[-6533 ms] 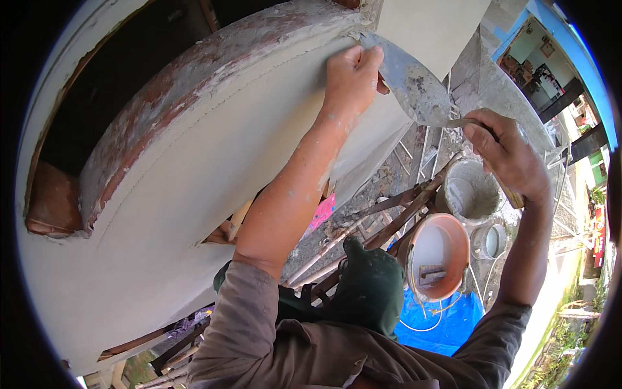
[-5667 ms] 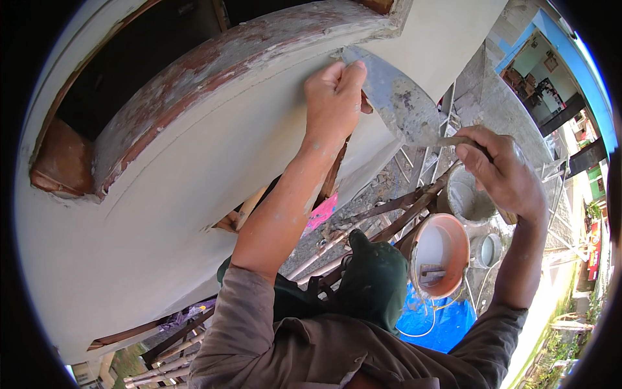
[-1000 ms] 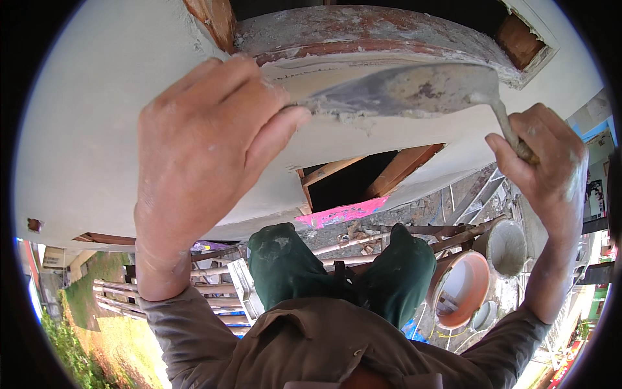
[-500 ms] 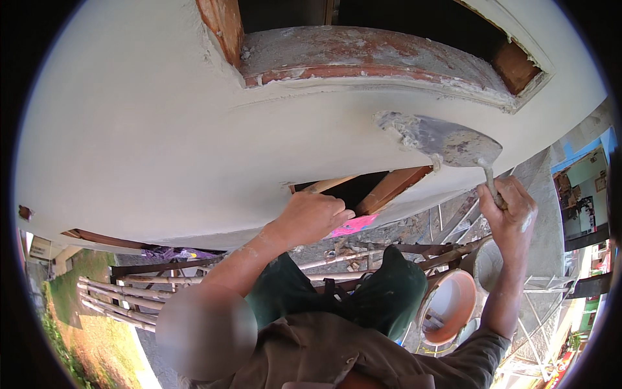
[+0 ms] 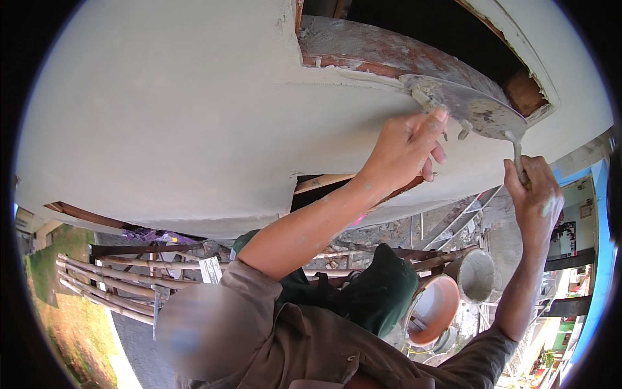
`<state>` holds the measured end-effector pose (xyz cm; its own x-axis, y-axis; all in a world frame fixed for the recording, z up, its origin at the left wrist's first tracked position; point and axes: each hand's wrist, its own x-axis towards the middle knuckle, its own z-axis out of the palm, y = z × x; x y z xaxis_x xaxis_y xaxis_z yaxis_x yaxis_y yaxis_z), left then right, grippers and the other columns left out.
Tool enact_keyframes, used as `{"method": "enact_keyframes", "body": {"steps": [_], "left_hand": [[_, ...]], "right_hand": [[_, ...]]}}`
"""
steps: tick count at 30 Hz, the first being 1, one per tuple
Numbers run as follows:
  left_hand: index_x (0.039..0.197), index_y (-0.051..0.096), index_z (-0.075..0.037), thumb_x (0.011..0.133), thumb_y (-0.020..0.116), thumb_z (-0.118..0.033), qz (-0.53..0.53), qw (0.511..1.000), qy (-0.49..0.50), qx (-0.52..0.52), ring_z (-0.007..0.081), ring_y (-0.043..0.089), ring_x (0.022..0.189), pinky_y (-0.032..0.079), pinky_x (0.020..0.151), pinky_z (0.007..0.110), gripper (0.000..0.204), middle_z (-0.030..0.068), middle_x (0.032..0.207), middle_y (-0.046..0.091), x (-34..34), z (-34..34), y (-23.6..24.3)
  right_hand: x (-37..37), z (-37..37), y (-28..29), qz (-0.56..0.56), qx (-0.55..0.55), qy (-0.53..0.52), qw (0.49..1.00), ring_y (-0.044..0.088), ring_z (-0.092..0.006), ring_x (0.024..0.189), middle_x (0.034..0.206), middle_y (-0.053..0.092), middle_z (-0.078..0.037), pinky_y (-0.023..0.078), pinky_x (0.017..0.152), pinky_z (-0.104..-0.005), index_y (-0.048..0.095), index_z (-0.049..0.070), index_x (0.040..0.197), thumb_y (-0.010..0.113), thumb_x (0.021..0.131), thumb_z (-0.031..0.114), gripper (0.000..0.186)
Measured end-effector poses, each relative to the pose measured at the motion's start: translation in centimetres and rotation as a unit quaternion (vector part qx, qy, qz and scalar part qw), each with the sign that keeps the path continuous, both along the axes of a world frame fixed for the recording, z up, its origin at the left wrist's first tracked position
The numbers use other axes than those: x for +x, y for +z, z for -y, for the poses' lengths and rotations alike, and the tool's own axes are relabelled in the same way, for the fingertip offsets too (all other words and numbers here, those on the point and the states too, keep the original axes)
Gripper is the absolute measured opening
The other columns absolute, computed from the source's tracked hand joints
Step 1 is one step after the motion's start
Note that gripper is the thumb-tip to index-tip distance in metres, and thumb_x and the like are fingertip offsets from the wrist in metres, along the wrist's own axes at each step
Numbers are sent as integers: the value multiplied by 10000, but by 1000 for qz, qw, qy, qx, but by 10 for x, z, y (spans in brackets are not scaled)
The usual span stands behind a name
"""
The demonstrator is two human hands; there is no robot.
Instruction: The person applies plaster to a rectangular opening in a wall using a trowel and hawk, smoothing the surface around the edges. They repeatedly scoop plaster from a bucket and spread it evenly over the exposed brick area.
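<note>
Sunlit grey plastered wall with exposed brick ledge, bamboo scaffolding poles and grass below.

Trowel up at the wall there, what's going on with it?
A person is working plaster on a pale wall. The right hand grips the handle of a trowel, whose blade lies against the wall's edge below a dark opening with bare reddish brick. The left hand reaches up to the blade, fingers touching its lower edge and the wet plaster. Below, an orange bucket and a grey bucket sit by bamboo scaffolding.
</note>
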<state>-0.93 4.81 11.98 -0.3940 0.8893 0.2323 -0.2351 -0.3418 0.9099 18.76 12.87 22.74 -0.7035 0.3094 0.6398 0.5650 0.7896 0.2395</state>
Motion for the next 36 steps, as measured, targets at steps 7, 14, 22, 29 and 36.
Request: {"method": "enact_keyframes", "body": {"steps": [7,14,22,29,36], "left_hand": [[1038,571,64,963,386,-652,94,995,1,30,166,588,445,443,419,266,743,156,667,652,-1,1,5],[985,497,36,938,369,-703,156,987,24,36,188,586,436,443,403,281,751,172,655,652,-5,20,7],[970,521,35,968,335,-666,173,982,49,55,199,573,418,436,404,281,726,179,669,665,-16,37,9],[1054,609,17,1009,330,-587,108,992,-13,65,182,613,489,469,472,283,667,151,699,678,6,44,-14],[1034,696,-73,945,575,-469,-477,863,-166,22,286,638,655,502,656,371,424,118,715,660,27,37,-66]], "right_hand": [[-17,12,14,27,33,-6,999,598,-279,605,737,607,-89,463,566,-372,650,38,827,766,782,174,184],[-38,35,25,53,60,-9,997,578,-267,568,698,585,-84,453,548,-371,638,47,793,772,771,184,193],[-57,51,35,72,54,0,996,568,-256,546,670,566,-87,443,527,-367,632,48,782,779,755,171,194],[-35,52,37,60,53,57,995,559,-257,562,703,573,-102,441,534,-365,625,9,818,784,752,118,204],[-1,25,25,32,13,-31,999,570,-236,573,726,592,-101,444,543,-350,639,0,859,772,777,119,196]]}}
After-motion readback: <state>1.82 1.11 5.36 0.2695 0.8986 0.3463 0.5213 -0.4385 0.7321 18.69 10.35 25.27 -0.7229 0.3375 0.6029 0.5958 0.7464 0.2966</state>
